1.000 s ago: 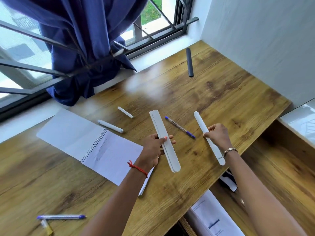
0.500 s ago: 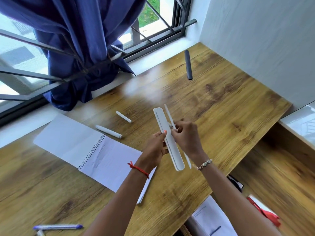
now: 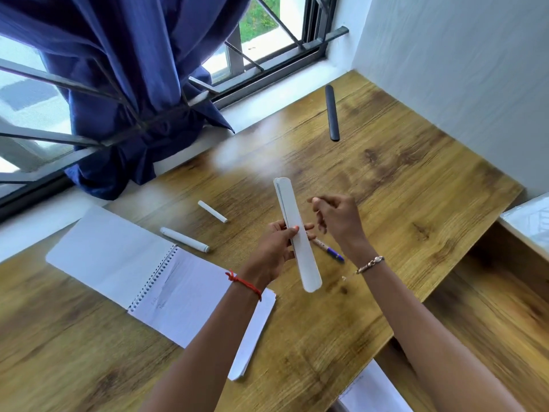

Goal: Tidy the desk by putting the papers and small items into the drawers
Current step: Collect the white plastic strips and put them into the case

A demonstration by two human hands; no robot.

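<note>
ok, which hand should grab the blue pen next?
Right, probably. The right hand holds nothing and hovers just above the blue pen on the desk. The left hand grips the stacked white strips, so it is occupied.

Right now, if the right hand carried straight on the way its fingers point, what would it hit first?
Most likely the white strips that the left hand holds: the right hand points its fingers left at them across a small gap. Depth is uncertain from one view.
</note>
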